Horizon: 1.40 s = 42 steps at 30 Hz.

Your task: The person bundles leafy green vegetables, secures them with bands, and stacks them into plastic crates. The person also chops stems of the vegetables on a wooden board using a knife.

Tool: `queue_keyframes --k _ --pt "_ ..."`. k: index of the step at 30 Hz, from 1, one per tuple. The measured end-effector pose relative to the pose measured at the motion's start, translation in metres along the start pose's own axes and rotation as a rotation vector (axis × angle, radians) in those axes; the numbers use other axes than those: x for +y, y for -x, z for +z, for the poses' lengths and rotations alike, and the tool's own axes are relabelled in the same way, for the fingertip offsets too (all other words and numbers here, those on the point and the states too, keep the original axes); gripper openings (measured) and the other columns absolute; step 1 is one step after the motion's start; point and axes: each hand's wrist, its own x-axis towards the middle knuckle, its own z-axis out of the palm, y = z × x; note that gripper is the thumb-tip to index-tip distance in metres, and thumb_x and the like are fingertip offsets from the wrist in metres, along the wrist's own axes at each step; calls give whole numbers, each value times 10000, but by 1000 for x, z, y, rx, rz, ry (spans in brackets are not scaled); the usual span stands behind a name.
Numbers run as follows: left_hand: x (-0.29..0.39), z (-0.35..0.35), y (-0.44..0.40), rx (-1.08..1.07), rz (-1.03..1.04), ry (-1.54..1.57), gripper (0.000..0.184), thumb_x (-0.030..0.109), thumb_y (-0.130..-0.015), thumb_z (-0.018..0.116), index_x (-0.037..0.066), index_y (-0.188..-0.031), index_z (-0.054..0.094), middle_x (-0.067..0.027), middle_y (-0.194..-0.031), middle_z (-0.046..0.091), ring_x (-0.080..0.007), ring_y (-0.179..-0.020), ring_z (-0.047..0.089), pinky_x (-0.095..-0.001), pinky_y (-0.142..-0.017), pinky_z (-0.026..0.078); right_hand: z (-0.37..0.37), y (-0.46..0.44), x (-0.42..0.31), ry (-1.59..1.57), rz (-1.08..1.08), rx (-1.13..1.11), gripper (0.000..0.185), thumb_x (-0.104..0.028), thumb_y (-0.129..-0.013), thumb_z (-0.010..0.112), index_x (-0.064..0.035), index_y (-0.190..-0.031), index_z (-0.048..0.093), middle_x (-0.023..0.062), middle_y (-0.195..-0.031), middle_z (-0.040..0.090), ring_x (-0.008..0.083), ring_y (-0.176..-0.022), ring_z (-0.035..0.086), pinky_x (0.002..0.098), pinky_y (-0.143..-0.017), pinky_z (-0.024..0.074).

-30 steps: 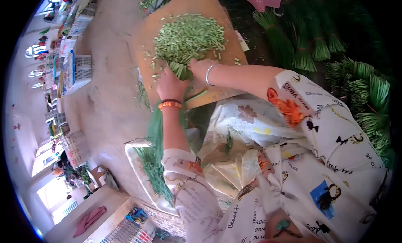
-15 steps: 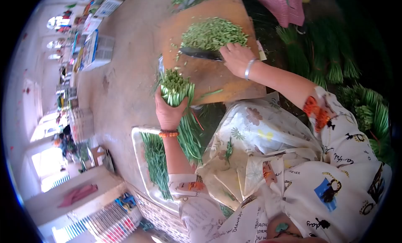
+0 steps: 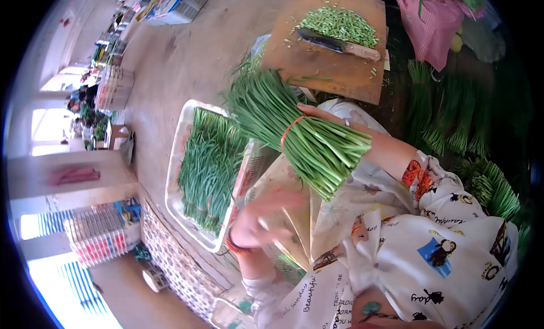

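Observation:
A large bunch of garlic chives (image 3: pixel 306 139), tied with a red band, lies slantwise over my lap. Its cut pale ends point right and its leaf tips left. My right hand (image 3: pixel 334 115) holds it from behind, mostly hidden by the stalks. Blurred by motion, my left hand (image 3: pixel 263 215) has its fingers apart and nothing in them, between the bunch and the white basket (image 3: pixel 177 176). More tied chives (image 3: pixel 207 164) fill that basket. A knife (image 3: pixel 337 44) rests on the wooden board (image 3: pixel 340 74), beside a heap of chopped green pieces (image 3: pixel 337 23).
Pink checked cloth (image 3: pixel 425 28) hangs at the upper right. Below it several dark green bunches (image 3: pixel 453 113) lie on the floor, with more chive bunches (image 3: pixel 487 187) at my right side. Stacked crates (image 3: pixel 105 235) stand at the lower left.
The knife has left my right hand and lies on the board. My right hand now holds the banded bunch. My left hand has let go of the bunch and moved down toward my body.

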Motion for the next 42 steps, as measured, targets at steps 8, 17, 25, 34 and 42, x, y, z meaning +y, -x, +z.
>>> queue_keyframes --k 8,17,25,34,42 --pt "-148 62 11 1236 186 882 741 583 -732 430 68 -1249 305 -127 -1250 352 -291 -1129 353 -422 -955 266 22 -49 60 572 239 108 383 -351 -869 360 -53 -1084 467 31 -970 555 75 -824 535 233 -764 439" --pt "-170 85 61 1469 773 1509 579 431 -736 556 69 -1163 408 -78 -1151 456 -253 -1027 446 -413 -903 351 -2 -44 80 1154 646 229 544 -463 -856 287 -25 -1153 409 63 -981 534 94 -690 538 242 -615 448" --pt "-172 112 101 1661 608 1393 516 369 -765 536 47 -1149 414 -104 -1128 470 -271 -1027 449 -462 -876 370 -33 -15 35 1338 211 568 225 -258 -836 461 -47 -840 538 4 -471 452 36 -368 387 180 -324 265" --pt "-147 114 66 1615 354 1216 420 241 -795 503 16 -1137 410 -67 -1081 498 -196 -981 482 -326 -860 376 48 -80 101 2351 -643 -340 157 -109 -733 542 -82 -887 529 71 -782 571 243 -698 562 315 -590 457" --pt "-130 99 9 1390 156 1183 403 161 -778 519 -3 -1128 405 -70 -1068 499 -177 -965 491 -305 -842 389 57 -84 50 2562 -873 71 203 -180 -736 564 -86 -907 507 76 -658 554 239 -562 552 326 -470 434"
